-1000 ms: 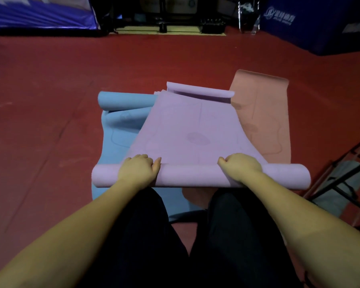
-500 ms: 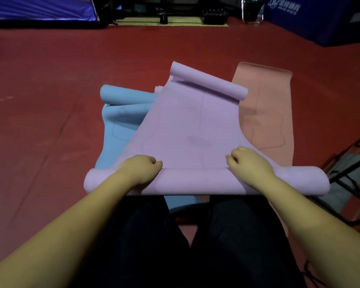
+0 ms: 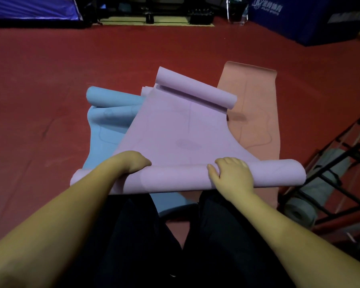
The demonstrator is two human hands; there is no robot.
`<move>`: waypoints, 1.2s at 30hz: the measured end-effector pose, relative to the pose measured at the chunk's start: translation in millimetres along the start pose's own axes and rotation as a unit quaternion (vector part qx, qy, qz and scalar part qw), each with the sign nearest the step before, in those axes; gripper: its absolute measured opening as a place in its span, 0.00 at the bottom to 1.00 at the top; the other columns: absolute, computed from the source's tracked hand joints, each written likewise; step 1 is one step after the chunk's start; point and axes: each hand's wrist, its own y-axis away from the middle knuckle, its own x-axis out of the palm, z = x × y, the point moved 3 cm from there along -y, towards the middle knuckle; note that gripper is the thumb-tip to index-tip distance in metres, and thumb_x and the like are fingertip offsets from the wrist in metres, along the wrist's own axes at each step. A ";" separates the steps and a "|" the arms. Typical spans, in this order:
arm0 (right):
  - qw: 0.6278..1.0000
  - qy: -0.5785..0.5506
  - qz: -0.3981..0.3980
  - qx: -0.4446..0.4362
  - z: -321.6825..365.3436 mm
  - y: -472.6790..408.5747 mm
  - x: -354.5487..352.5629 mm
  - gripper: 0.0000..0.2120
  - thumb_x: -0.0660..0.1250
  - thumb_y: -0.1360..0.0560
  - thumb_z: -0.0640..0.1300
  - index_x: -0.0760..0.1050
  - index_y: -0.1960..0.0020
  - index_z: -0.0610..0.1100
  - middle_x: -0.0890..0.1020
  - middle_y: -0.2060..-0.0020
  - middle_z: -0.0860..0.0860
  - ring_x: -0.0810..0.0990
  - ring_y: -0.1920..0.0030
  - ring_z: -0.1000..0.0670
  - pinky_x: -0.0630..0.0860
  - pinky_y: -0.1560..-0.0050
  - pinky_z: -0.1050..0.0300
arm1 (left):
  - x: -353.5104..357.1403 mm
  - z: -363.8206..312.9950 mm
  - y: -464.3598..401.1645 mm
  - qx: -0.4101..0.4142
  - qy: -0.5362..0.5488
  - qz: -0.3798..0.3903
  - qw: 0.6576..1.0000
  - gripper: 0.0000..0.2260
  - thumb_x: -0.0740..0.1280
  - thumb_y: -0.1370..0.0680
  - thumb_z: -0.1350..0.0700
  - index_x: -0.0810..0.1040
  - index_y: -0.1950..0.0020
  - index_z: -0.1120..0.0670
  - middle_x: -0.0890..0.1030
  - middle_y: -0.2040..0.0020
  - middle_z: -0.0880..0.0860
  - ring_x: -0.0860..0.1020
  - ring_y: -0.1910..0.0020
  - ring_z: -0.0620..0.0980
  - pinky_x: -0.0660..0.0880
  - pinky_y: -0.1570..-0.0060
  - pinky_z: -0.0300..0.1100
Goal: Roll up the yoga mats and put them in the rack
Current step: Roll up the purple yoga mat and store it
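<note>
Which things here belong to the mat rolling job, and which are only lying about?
Job:
- purple mat, gripped at its near roll by left hand and right hand
- blue mat
- orange mat
- rack, holding a grey rolled mat

Lying about:
- blue pad with lettering
- purple-blue tent cloth

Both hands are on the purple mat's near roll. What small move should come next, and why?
Probably roll it another turn forward: both the left hand and right hand hold the roll of the purple mat, and much of it lies flat ahead.
</note>
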 end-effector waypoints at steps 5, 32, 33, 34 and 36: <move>0.999 -0.001 0.026 0.021 2.6 -21.5 3.3 0.26 0.51 0.26 0.58 0.77 0.67 0.42 0.80 0.70 0.44 0.79 0.65 0.39 0.70 0.62 0.50 | -3.8 -0.2 13.5 0.031 -0.009 -0.216 0.976 0.19 0.54 0.18 0.47 0.77 0.60 0.55 0.81 0.56 0.57 0.76 0.56 0.58 0.69 0.59 0.45; 0.899 -0.046 0.433 0.039 15.2 -61.3 -20.7 0.27 0.50 0.17 0.56 0.65 0.25 0.41 0.64 0.24 0.43 0.64 0.26 0.45 0.60 0.31 0.54 | 10.9 7.0 51.8 0.000 -0.053 -0.171 0.984 0.26 0.48 0.17 0.43 0.81 0.43 0.57 0.79 0.39 0.61 0.77 0.41 0.60 0.70 0.45 0.47; 0.904 -0.040 0.423 0.039 15.0 -61.4 -17.1 0.27 0.51 0.17 0.56 0.68 0.26 0.41 0.66 0.25 0.42 0.66 0.27 0.44 0.62 0.33 0.54 | 11.2 7.9 49.1 -0.008 -0.048 -0.158 0.986 0.26 0.49 0.17 0.43 0.81 0.42 0.57 0.79 0.38 0.61 0.77 0.41 0.60 0.70 0.44 0.47; 0.918 -0.033 0.394 0.033 14.5 -62.7 -14.4 0.25 0.52 0.18 0.56 0.72 0.30 0.41 0.70 0.28 0.42 0.70 0.31 0.43 0.65 0.37 0.53 | 10.0 8.8 46.8 -0.016 -0.040 -0.143 0.989 0.26 0.49 0.17 0.43 0.80 0.41 0.57 0.78 0.37 0.60 0.76 0.40 0.60 0.70 0.44 0.48; 0.962 -0.030 0.270 0.012 12.1 -67.0 -7.9 0.21 0.54 0.20 0.54 0.79 0.43 0.43 0.78 0.39 0.43 0.76 0.42 0.41 0.70 0.48 0.53 | 5.8 11.4 39.2 -0.031 -0.020 -0.105 0.994 0.25 0.50 0.18 0.43 0.78 0.38 0.58 0.77 0.34 0.61 0.75 0.38 0.60 0.69 0.44 0.48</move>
